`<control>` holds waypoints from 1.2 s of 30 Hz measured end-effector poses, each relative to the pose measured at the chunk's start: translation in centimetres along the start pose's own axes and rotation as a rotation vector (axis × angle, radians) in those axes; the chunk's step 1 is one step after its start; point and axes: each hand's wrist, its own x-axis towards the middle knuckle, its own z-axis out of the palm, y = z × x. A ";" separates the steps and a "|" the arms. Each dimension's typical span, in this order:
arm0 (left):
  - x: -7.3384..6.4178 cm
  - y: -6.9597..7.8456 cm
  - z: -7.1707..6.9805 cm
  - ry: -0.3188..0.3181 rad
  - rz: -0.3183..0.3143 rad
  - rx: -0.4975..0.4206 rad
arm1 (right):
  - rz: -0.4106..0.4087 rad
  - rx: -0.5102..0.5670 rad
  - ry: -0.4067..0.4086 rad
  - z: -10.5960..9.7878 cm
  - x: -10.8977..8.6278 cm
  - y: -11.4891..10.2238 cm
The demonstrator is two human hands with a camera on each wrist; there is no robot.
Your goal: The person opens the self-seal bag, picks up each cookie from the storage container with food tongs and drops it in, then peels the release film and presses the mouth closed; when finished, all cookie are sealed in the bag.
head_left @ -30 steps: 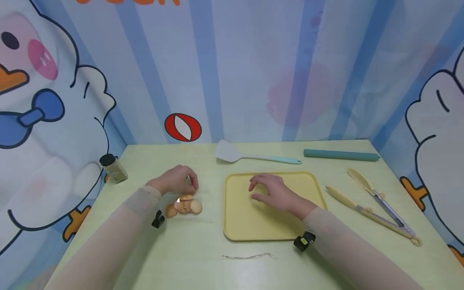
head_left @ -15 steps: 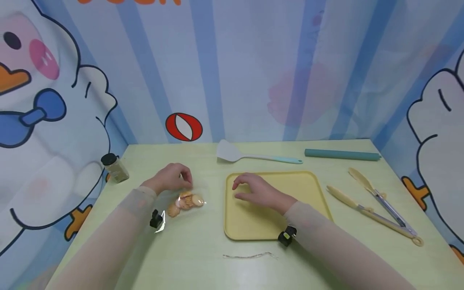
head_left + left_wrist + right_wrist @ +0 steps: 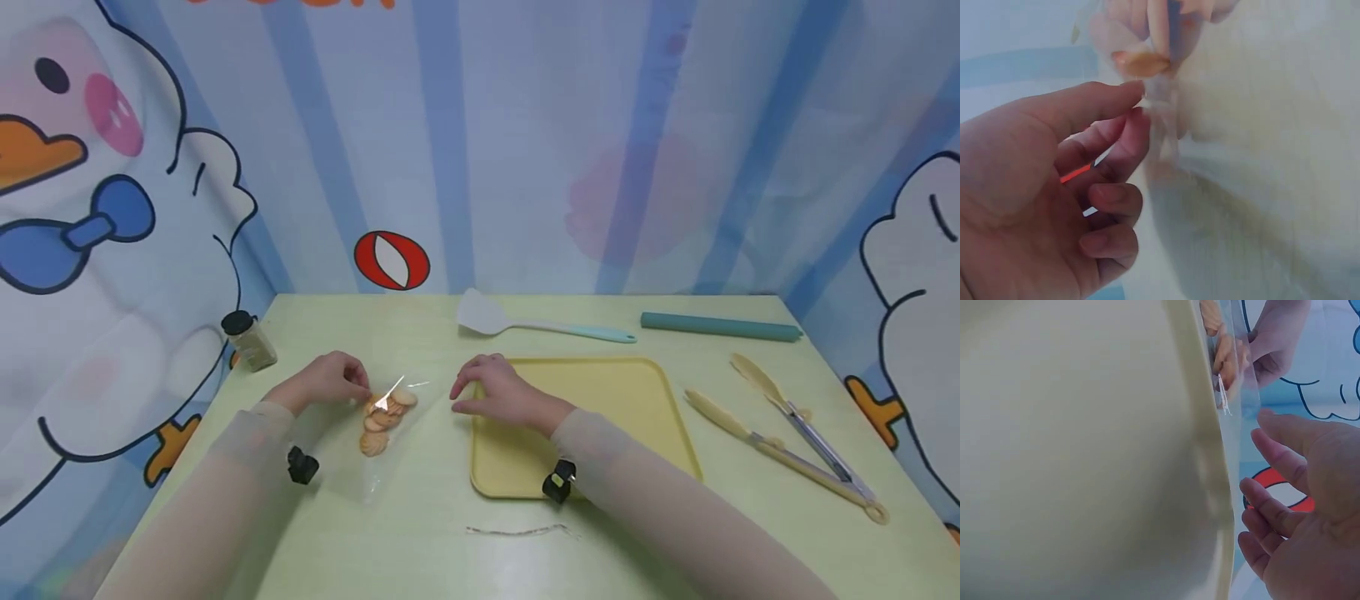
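Note:
Several round golden biscuits [image 3: 385,421] lie in a clear plastic bag [image 3: 372,482] on the table. My left hand [image 3: 324,382] pinches the left side of this bag between thumb and index finger; in the left wrist view those fingertips meet at the film, the other fingers of that hand [image 3: 1041,187] loosely bent. Over the left edge of the yellow tray [image 3: 585,425] is my right hand [image 3: 502,396], its thumb and fingers parted and reaching toward the bag. Nothing shows between the fingers of that hand [image 3: 1310,481] in the right wrist view.
A spatula [image 3: 483,315] and a teal stick-shaped item [image 3: 720,327] lie along the back. Tongs [image 3: 795,442] lie right of the tray. A black-lidded seasoning jar [image 3: 251,342] stands at the back left, and a thin twist tie [image 3: 517,531] lies in front.
My right hand has moved left across the tray toward the bag. My left hand has shifted left, and the bag of biscuits has turned, its biscuits now lying more lengthwise. The view has swung slightly left.

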 end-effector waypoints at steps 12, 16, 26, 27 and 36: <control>-1.7 -2.2 -1.1 -0.013 -0.005 -0.052 | 0.087 0.008 -0.044 2.3 2.6 -1.3; -1.4 -2.8 -1.0 0.016 0.008 -0.079 | 0.128 -0.010 -0.033 2.8 3.2 -1.7; -1.3 -2.7 -1.1 0.019 0.007 -0.122 | 0.210 0.007 0.046 3.5 4.3 -2.2; -1.3 -2.7 -1.2 0.019 0.009 -0.124 | 0.214 0.010 0.053 3.6 4.4 -2.2; -1.7 -3.0 -1.2 0.034 0.026 -0.143 | 0.217 0.060 0.100 3.5 4.1 -2.1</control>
